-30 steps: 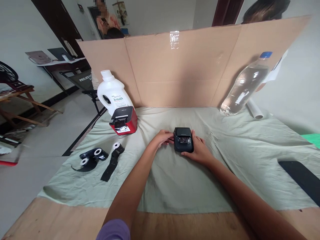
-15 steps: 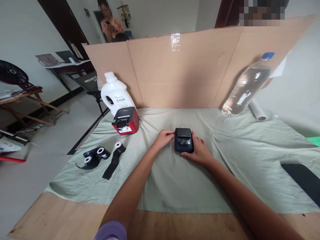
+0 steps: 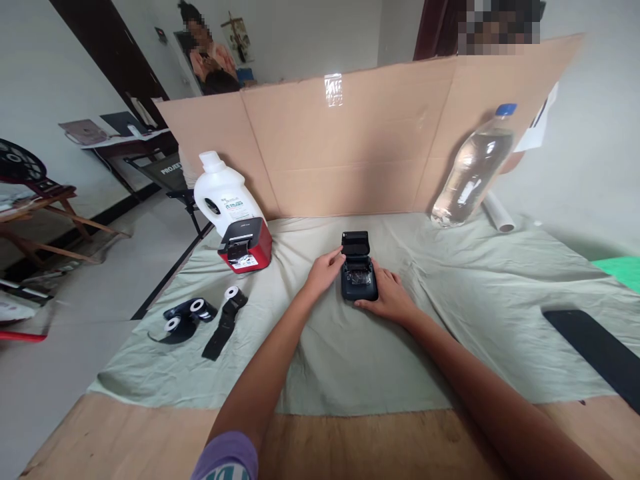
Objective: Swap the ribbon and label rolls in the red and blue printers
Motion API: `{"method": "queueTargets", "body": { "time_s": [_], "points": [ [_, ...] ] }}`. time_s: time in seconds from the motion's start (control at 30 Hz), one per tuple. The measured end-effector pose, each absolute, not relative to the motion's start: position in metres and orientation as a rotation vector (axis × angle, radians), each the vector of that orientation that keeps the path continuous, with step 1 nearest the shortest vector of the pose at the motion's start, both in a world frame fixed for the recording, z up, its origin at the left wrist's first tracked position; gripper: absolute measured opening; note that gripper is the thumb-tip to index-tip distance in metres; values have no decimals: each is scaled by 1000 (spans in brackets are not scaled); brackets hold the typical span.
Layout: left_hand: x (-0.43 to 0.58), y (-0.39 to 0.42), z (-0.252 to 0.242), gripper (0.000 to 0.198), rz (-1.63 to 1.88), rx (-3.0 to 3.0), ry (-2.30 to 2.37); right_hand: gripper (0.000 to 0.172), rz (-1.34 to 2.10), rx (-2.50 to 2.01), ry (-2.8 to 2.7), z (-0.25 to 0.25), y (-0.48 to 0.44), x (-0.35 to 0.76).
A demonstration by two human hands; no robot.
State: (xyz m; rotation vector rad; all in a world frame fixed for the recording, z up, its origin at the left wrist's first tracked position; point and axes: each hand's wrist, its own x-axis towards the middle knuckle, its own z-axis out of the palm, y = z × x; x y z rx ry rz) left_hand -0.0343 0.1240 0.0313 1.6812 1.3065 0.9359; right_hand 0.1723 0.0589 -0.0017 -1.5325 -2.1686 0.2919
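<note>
A small black label printer sits on the pale green cloth in the middle of the table, its lid tipped up and open toward the back. My left hand is at the printer's left side, fingers curled with the fingertips touching the raised lid. On the other side, my right hand grips the printer's body, thumb along its front edge.
A red and black printer and a white jug stand at the back left. Black ribbon rolls lie at the left. A clear water bottle leans on the cardboard screen. A black flat object lies at right. People are behind the screen.
The black printer's lid was down and now stands open. My left hand has moved up to the lid. The view has shifted slightly.
</note>
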Motion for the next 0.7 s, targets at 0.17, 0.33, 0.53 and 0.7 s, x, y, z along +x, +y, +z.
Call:
{"method": "queueTargets", "body": {
  "time_s": [0.17,0.33,0.53,0.7],
  "points": [
    [-25,133,72,12,626,2158,1499,119,270,-1506,-2172,-5,61,174],
    [10,153,94,25,231,2146,1650,118,242,-1508,-2175,-10,64,175],
    [12,134,100,21,391,2227,1658,115,229,-1499,-2164,-10,63,175],
    [-50,91,102,26,936,2179,1562,113,248,-1494,-2153,-6,62,174]
  ]
}}
